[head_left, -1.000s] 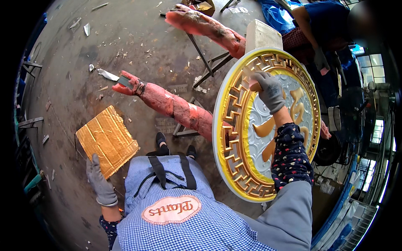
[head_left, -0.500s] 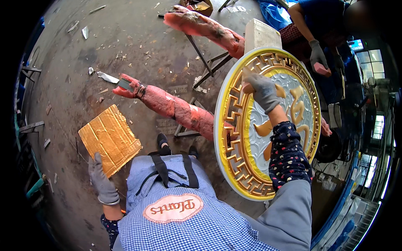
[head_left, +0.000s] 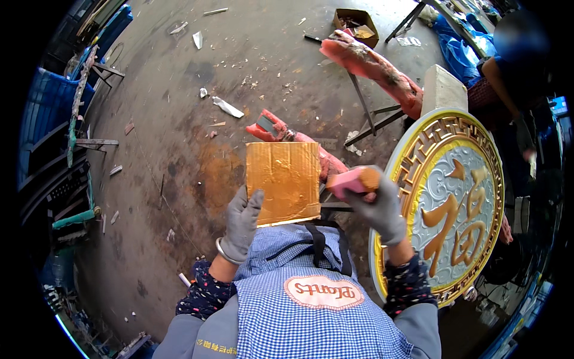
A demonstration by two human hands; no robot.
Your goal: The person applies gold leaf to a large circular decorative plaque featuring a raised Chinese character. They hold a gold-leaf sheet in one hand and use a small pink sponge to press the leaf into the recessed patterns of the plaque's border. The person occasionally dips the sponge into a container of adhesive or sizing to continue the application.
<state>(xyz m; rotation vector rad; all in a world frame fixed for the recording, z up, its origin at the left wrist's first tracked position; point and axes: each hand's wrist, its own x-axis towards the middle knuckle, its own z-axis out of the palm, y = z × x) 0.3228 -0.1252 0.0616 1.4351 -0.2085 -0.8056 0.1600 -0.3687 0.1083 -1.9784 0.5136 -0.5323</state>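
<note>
Cardboard point(head_left: 283, 179), squarish and coated gold on its face, is held before us above the floor point(head_left: 179, 149), left of the rim of the round medallion point(head_left: 449, 208). It covers part of the lower pink beam point(head_left: 272, 127), while our right hand point(head_left: 382, 210) and sleeve point(head_left: 408, 284) hide some of the medallion's left edge. Blur softens the pink block point(head_left: 351, 178) in that hand; we cannot tell whether it touches the cardboard. At upper right, a co-worker point(head_left: 501, 84) is mostly lost in shadow. Scraps point(head_left: 227, 107) litter the grey, stained floor, with an open carton point(head_left: 372, 39) toward its far edge and blue sheeting point(head_left: 454, 42) farther right. A second pink beam point(head_left: 371, 64) lies over a dark metal stand point(head_left: 375, 127). Our gloved left hand point(head_left: 242, 222) has its fingers closed on the cardboard's lower left edge, some partly hidden; our right fingers curl round the block, parted only by its thickness.
</note>
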